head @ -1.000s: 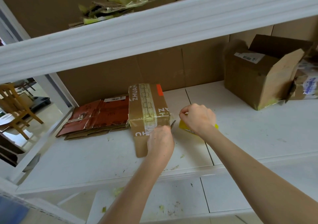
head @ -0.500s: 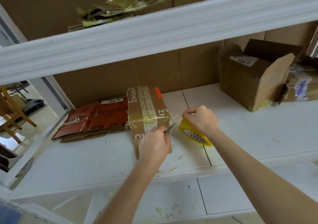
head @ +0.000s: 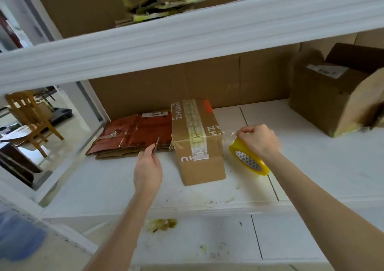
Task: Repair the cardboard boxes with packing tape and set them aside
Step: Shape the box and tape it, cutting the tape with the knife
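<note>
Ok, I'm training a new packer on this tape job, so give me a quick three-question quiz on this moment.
1. True or false: the right hand grips the yellow tape roll.
2. Where does the flattened reddish cardboard lie, relative to the taped box? A) to its left B) to its right C) on top of it
3. Short answer: which hand pinches the thin dark blade?
Key: 1 true; 2 A; 3 the left hand.
</note>
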